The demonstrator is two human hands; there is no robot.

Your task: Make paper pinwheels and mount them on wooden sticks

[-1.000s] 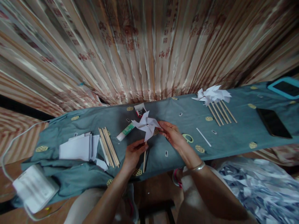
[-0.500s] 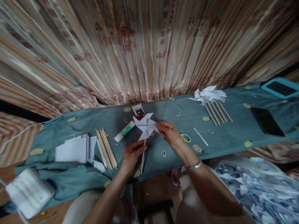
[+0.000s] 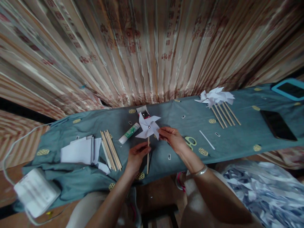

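A white paper pinwheel (image 3: 145,130) on a thin wooden stick (image 3: 148,158) stands over the middle of the cloth-covered table. My left hand (image 3: 137,155) pinches the stick just below the paper blades. With thumb and fingers together, my right hand (image 3: 172,137) is at the edge of the right-hand blade; whether it grips it or only touches it I cannot tell. Behind the pinwheel is a small open box (image 3: 143,112) of dark metal pieces, partly covered by a blade. A green and white tube (image 3: 129,133) lies to its left.
Several wooden sticks (image 3: 111,152) and stacked paper sheets (image 3: 77,151) lie at left, near a white device (image 3: 38,193). Rightward are green-handled scissors (image 3: 190,141), a white strip (image 3: 207,140), several finished pinwheels (image 3: 217,97), a phone (image 3: 277,125) and a blue-framed tablet (image 3: 289,89). A bag of paper pieces (image 3: 266,190) stands below.
The pinwheel's blades have turned about the pin. My left hand still holds the stick and my right hand stays by the blades. The view has shifted slightly.
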